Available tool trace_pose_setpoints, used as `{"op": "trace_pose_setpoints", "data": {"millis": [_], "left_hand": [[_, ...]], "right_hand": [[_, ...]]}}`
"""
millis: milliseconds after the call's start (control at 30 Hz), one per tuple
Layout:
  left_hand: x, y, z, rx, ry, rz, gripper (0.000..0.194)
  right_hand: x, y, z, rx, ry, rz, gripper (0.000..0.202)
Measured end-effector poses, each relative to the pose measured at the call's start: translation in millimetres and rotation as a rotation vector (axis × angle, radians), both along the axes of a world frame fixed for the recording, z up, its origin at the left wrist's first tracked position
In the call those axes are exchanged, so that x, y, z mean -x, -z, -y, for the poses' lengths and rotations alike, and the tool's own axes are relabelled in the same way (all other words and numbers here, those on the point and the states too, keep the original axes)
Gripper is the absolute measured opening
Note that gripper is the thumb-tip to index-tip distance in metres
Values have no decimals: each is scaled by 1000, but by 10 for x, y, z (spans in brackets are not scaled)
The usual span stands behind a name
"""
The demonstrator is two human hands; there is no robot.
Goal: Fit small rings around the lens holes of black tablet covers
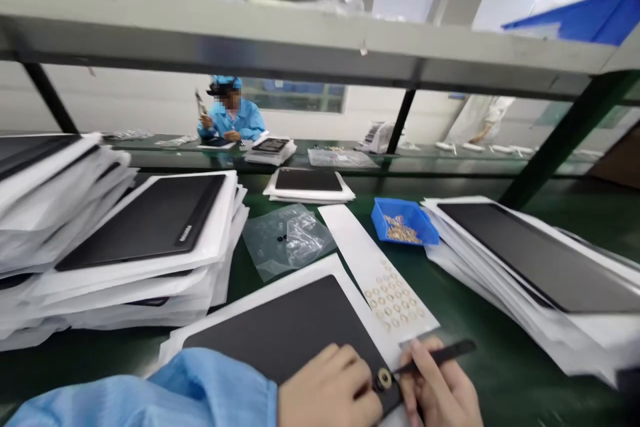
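A flat black panel [295, 320] lies on white sheeting in front of me. My left hand [330, 387] is closed over its near right part, fingers curled; what they may hold is hidden. Beside those fingertips, at the panel's corner, sits a small gold-coloured ring [384, 379] with a dark centre. My right hand [440, 387] grips black tweezers [453, 351], whose tip points at the ring. Just beyond the right hand, a white strip [345, 227] carries several rows of pale gold rings [395, 300].
Stacks of panels between white sheets stand left [150, 220] and right [530, 247]. A blue tray [405, 221] holds small gold-coloured parts. A clear plastic bag [290, 240] lies behind the panel. A shelf [320, 47] crosses above; a person in blue [245, 121] sits across.
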State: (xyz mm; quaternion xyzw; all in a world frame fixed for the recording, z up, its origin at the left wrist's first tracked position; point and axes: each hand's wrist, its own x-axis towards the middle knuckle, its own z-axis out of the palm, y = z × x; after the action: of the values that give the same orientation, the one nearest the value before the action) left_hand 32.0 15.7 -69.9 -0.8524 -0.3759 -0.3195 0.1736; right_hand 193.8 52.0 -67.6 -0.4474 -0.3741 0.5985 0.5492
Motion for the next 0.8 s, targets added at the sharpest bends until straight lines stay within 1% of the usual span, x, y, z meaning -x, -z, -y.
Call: {"op": "trace_pose_setpoints", "data": {"millis": [33, 67, 133, 167, 233, 367, 500, 600, 800], "left_hand": [[49, -94, 50, 126, 72, -13, 22], [96, -180, 90, 270, 100, -16, 17], [172, -312, 121, 392, 162, -6, 9], [197, -352, 114, 412, 174, -3, 9], [219, -391, 90, 427, 186, 3, 11], [206, -390, 99, 425, 201, 8, 17], [188, -380, 116, 402, 192, -47, 25], [175, -403, 106, 416, 172, -72, 30], [153, -458, 96, 427, 175, -134, 30]], "right_hand": [[6, -19, 11, -27, -8, 5, 48], [10, -34, 20, -52, -11, 11, 48], [14, -44, 27, -104, 6, 19, 48], [13, -37, 25, -130, 13, 23, 47], [6, -10, 27, -163, 27, 26, 43], [4, 28, 76, -190, 45, -1, 34], [19, 20, 98, -223, 35, -12, 33], [20, 6, 94, -254, 16, 1, 31], [4, -25, 121, -254, 20, 55, 31]]}}
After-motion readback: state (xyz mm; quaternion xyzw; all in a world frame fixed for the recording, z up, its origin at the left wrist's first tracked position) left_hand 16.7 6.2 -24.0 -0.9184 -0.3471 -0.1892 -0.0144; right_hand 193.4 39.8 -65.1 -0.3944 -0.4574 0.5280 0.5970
